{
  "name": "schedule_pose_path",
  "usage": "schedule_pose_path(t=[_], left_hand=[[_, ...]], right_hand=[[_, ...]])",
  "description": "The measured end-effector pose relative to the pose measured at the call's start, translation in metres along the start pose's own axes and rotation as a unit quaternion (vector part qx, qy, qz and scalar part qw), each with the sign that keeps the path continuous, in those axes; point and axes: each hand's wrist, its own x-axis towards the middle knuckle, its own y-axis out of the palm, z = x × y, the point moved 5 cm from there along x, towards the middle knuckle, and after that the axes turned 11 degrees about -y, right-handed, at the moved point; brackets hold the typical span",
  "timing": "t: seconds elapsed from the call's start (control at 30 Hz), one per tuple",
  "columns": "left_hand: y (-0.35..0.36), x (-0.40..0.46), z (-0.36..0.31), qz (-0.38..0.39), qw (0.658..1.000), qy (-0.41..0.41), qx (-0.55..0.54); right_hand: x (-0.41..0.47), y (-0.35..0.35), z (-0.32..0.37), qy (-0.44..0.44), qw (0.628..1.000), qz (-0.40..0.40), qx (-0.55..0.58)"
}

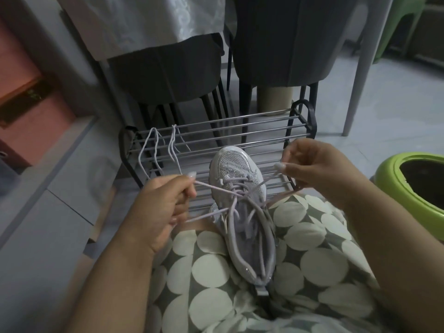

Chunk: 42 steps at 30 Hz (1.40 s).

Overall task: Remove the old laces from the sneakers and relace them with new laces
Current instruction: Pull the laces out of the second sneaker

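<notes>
At frame centre: a pale sneaker [242, 212] is lying on the person's spotted lap [312, 255], toe pointing toward the upper frame.
Left hand [163, 207]: its fingers are curling around one end of the lace [211, 186], pulling it out to the left.
Right hand [314, 169]: pinching the other lace end, drawing it out to the right.
Upper left of centre: loose laces [156, 150] are hanging over a metal shoe rack [240, 131].

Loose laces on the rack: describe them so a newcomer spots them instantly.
Find the metal shoe rack on the floor, in front of the dark chairs. At its left end, the loose laces hang over the bars. Unlike the lace in the sneaker, no hand holds them.
</notes>
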Motion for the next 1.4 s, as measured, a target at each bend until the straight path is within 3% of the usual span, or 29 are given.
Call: schedule_pose_path(t=[0.07, 0.13, 0.3, 0.5, 0.57, 0.63, 0.7, 0.8, 0.87, 1.0, 1.1, 1.2, 1.4], left_hand=[[-0.015, -0.004, -0.008, -0.090, 0.981, 0.057, 0.162], [-0.018, -0.008, -0.011, -0.118, 0.954, 0.106, 0.255], [0.007, -0.005, 0.009, -0.057, 0.915, 0.115, 0.382], [0.025, 0.004, 0.026, -0.025, 0.889, 0.146, 0.433], [0.028, 0.004, 0.027, 0.002, 0.903, 0.147, 0.404], [0.022, 0.004, 0.024, 0.011, 0.944, 0.125, 0.305], [0.007, 0.004, 0.020, -0.028, 0.977, 0.101, 0.184], [-0.015, 0.008, 0.013, -0.079, 0.993, 0.081, 0.019], [-0.016, 0.010, 0.016, -0.084, 0.994, 0.052, 0.042], [-0.008, 0.013, 0.031, -0.083, 0.976, 0.008, 0.203], [-0.002, 0.006, 0.026, -0.134, 0.939, 0.100, 0.302], [0.017, -0.005, 0.016, -0.129, 0.901, 0.217, 0.353], [0.029, 0.005, 0.031, -0.091, 0.862, 0.231, 0.442]], right_hand=[[-0.001, -0.007, 0.004, -0.044, 0.987, -0.001, -0.152], [-0.003, -0.003, 0.004, -0.056, 0.980, 0.027, -0.189], [-0.004, 0.027, -0.008, -0.073, 0.947, 0.143, -0.278], [-0.007, 0.045, -0.024, -0.056, 0.950, 0.211, -0.222], [-0.006, 0.042, -0.024, -0.067, 0.964, 0.174, -0.190], [-0.003, 0.032, -0.020, -0.080, 0.981, 0.095, -0.146], [0.001, 0.016, -0.021, -0.069, 0.992, -0.001, -0.110], [0.003, -0.005, -0.026, -0.046, 0.991, -0.122, -0.045], [0.004, -0.009, -0.027, -0.044, 0.988, -0.145, -0.027], [0.001, 0.009, -0.024, -0.049, 0.987, -0.064, -0.139], [-0.004, 0.019, -0.014, -0.128, 0.963, -0.037, -0.236], [-0.007, 0.033, -0.010, -0.192, 0.939, 0.045, -0.282], [-0.009, 0.048, -0.017, -0.254, 0.898, 0.118, -0.338]])
